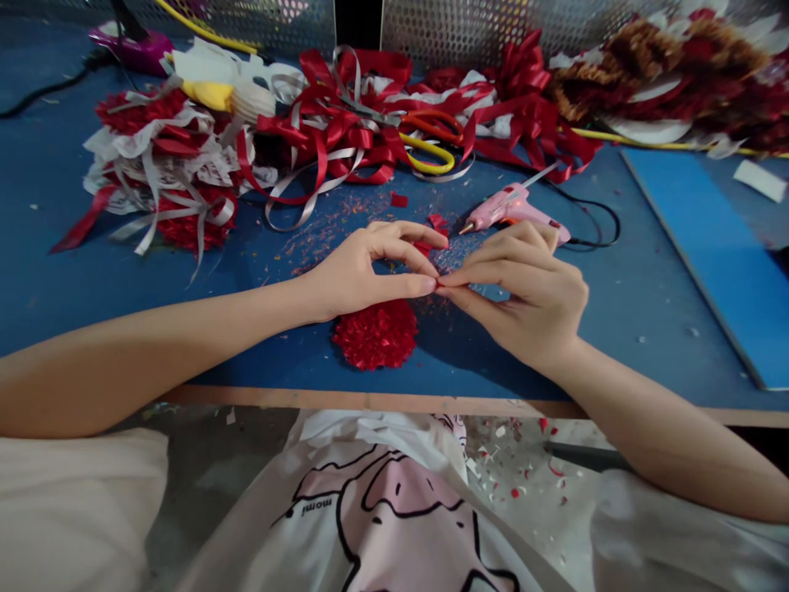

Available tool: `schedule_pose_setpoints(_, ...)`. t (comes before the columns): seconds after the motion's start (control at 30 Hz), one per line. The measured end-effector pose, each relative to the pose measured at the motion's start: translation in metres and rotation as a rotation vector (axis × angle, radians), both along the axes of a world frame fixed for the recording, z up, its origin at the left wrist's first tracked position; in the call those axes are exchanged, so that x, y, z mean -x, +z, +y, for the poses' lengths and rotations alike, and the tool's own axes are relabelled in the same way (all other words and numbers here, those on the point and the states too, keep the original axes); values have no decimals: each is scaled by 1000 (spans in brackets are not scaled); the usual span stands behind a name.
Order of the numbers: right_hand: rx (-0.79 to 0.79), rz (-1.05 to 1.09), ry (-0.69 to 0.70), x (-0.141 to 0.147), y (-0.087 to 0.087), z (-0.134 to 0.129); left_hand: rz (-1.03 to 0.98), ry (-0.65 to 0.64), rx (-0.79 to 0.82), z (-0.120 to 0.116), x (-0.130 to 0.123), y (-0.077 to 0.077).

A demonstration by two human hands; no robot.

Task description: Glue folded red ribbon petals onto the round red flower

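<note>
Far left, and here's a ribboned bundle of red and white trimmings [166, 168] sitting on the blue table [277, 362]. Next along, a tangle of red ribbons [345, 136] sprawls across the back. And in front, my left hand [363, 267], thumb and index finger nipped together on a tiny red scrap [438, 282]! Just below that hand lies a ruffled red flower [375, 335], near the table's front edge. Up among the ribbons, scissors [403, 122] with orange and yellow handles. Back to the scrap: it's right between both sets of fingertips, mostly hidden. Beyond, a pink glue gun [500, 205], nozzle pointing left, and in front of it my right hand [527, 284], pinching the scrap's other side. Far right, a bright blue board [708, 247].
</note>
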State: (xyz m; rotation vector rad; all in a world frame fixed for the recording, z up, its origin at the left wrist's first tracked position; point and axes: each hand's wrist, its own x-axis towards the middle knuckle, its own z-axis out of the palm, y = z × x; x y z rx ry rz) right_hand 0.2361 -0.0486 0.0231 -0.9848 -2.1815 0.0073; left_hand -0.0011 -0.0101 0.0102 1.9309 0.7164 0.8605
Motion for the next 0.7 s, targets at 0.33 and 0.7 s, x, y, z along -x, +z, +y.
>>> schedule_pose_setpoints(0.33,-19,69,1,4,-4,1,-99,94,34,1,-4,-11)
schedule_pose_setpoints(0.7,-87,18,117,2,1,-4,-255,105,128,2,-4,-15)
